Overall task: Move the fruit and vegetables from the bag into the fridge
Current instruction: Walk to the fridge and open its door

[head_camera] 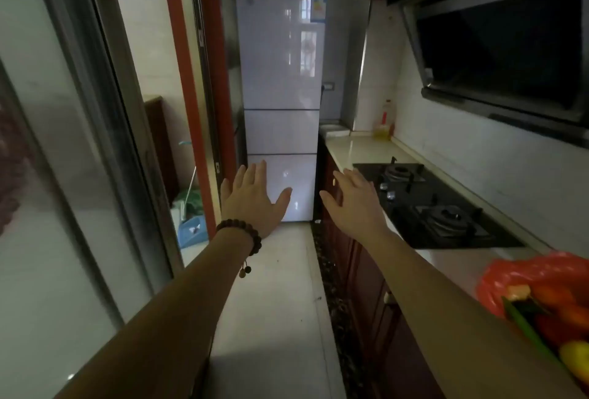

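A black two-burner gas hob (427,204) is set into the pale surface (360,150) along the right wall, its knobs near the front edge. Above it hangs a dark range hood (497,51) with a slanted glass face. At the far end of the surface, in the corner against the white tiled wall, stands a bottle of yellow cooking oil (385,122) (its label is too blurred to read). Dark red cabinet doors (353,268) run beneath. On the left, a sliding glass door (57,150) and a red door frame (191,86) open onto a side room, where a blue plastic basket (191,231) sits on the floor.
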The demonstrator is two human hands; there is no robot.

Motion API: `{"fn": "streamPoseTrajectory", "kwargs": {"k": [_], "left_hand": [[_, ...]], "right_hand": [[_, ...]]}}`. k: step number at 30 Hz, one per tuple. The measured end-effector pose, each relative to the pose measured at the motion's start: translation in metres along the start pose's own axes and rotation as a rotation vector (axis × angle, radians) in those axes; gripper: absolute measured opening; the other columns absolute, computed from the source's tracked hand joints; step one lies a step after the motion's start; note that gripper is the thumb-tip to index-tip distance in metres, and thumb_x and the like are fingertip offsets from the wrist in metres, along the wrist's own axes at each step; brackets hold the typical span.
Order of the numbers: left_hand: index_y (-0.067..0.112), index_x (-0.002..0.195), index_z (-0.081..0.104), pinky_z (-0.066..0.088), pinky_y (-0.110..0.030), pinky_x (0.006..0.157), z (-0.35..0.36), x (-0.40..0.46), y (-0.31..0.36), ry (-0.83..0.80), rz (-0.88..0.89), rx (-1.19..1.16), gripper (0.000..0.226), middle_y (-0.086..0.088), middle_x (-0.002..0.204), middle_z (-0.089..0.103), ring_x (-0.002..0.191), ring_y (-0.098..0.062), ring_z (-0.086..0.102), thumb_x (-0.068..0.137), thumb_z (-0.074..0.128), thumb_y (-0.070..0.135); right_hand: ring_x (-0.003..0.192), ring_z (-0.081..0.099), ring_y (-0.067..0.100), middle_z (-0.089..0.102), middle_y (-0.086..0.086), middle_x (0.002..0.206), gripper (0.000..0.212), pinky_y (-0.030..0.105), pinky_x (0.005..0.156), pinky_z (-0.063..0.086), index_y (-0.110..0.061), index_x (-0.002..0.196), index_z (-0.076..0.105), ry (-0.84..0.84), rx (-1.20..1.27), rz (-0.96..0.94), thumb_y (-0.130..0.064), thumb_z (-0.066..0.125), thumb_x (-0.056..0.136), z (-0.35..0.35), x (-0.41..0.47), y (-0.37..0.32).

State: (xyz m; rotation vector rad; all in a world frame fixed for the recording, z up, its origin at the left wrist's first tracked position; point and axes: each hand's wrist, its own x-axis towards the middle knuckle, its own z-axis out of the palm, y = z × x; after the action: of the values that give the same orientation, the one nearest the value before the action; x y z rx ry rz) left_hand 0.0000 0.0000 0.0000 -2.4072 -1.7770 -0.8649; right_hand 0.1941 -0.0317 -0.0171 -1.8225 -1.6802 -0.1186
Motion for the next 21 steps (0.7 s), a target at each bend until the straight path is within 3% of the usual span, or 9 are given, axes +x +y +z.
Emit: {"fn": "streamPoseTrajectory", "kwargs": {"k": [7, 12, 21], "left_hand": [[0.02, 0.15, 0.008, 0.005, -0.047, 0.117, 0.039, -0.027, -0.007, -0.05, -0.066, 0.028, 0.074, -0.002, 0.158, 0.013, 0.145, -0.021, 0.006, 0.092, 0.032, 0.059], [0.02, 0.15, 0.007, 0.005, -0.049, 0.117, 0.065, -0.037, -0.009, -0.068, -0.099, 0.042, 0.074, -0.002, 0.158, 0.014, 0.145, -0.022, 0.005, 0.092, 0.032, 0.058], [0.022, 0.15, 0.006, 0.004, -0.048, 0.117, 0.12, 0.015, -0.039, -0.134, -0.152, 0.05, 0.075, 0.0, 0.158, 0.014, 0.145, -0.021, 0.006, 0.091, 0.033, 0.06]], "right_hand": [[0.144, 0.014, 0.022, 0.026, 0.008, 0.154, 0.061, 0.038, 0.116, 0.009, -0.015, 0.145, 0.032, -0.073, -0.031, -0.01, -0.047, 0.043, 0.094, 0.029, -0.025, 0.027], [0.145, 0.012, 0.022, 0.024, 0.007, 0.155, 0.061, 0.043, 0.118, 0.013, -0.015, 0.145, 0.029, -0.165, -0.014, 0.001, -0.047, 0.04, 0.095, 0.056, -0.031, 0.045], [0.145, 0.011, 0.022, 0.025, 0.006, 0.155, 0.059, 0.046, 0.118, 0.014, -0.016, 0.145, 0.031, -0.243, -0.011, 0.003, -0.046, 0.039, 0.095, 0.115, 0.021, 0.061]]}}
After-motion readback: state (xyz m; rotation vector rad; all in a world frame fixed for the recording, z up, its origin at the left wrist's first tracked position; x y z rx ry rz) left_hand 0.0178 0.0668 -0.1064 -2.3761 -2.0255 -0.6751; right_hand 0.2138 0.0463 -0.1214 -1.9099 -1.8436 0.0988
